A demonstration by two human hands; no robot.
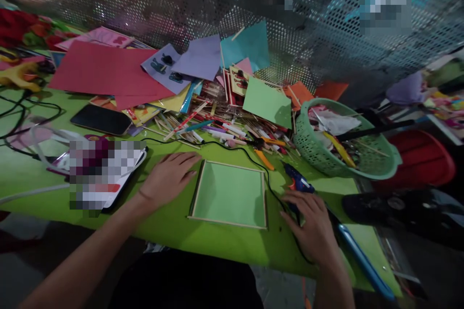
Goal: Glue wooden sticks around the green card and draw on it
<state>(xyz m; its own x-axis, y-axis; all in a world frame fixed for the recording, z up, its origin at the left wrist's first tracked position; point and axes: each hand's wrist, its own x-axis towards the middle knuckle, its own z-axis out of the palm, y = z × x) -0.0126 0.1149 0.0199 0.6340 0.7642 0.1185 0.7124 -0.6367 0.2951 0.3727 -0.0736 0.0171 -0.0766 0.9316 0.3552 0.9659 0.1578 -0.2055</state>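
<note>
A pale green sheet of paper [230, 193] lies on the table in front of me, edged on its sides with thin wooden sticks [228, 222]. My left hand [172, 176] rests palm down just left of it, fingers stretched out and holding nothing. To the right, my right hand [310, 222] has its fingers apart, over the handle end of a blue hot glue gun [297, 179]. The fingers partly hide that handle, and no firm grip shows. The gun's black cord [250, 154] curves behind and beside the framed paper.
Behind lie loose sticks and markers [228, 130], red paper [105, 70] and a green sheet [268, 101]. A green basket [348, 164] of odds and ends stands at right, near a blue bar-like tool [366, 260]. At left are a black phone [101, 119] and cables.
</note>
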